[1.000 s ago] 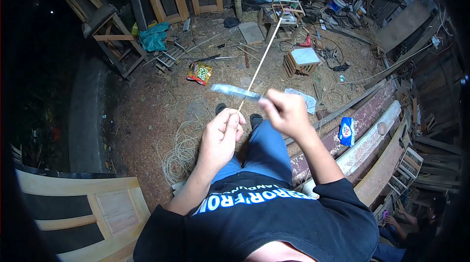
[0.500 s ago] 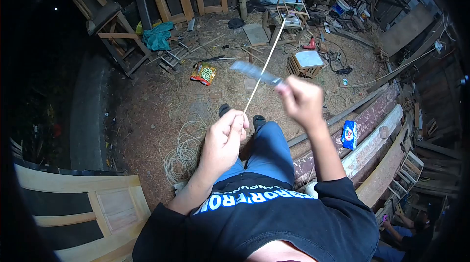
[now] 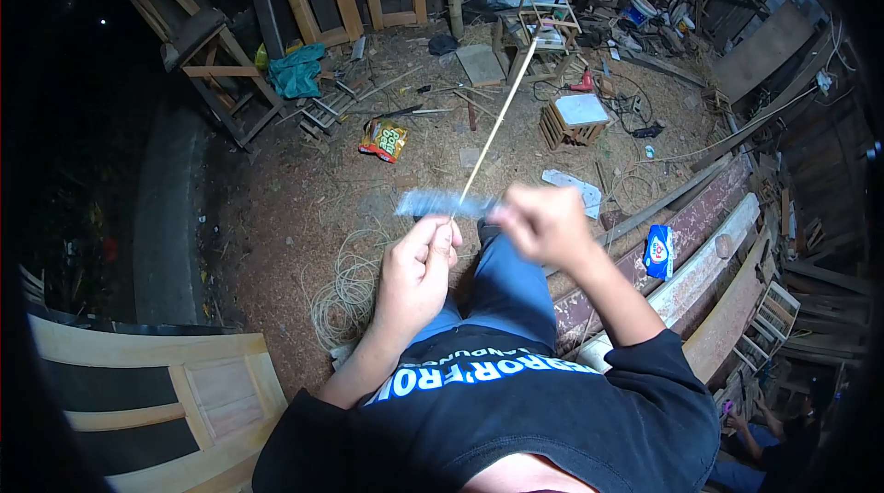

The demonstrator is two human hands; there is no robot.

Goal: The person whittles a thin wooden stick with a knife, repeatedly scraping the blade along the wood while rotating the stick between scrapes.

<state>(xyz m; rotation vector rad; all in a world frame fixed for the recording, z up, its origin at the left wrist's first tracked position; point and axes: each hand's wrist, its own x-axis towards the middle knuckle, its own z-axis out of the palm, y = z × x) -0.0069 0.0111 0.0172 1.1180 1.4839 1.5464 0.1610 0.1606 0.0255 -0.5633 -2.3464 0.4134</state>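
My left hand pinches the near end of a long, thin pale wooden strip, which points away from me, its far end overlapping a small wooden frame in this view. In my right hand is a knife with a broad, greyish blade, smeared by motion. The blade lies crosswise over the strip, right above my left fingertips. Its handle is mostly hidden in my closed fingers; a pinkish bit shows.
On the littered ground lie a snack bag, a coil of thin strips and a red power tool. A slatted crate stands ahead. A blue packet rests on planks at right. Another person sits lower right; a wooden panel lies lower left.
My right hand has drawn the knife down along the strip toward my left hand. A pale flat piece on the ground, hidden before, now shows beyond my right hand. The left hand keeps its grip.
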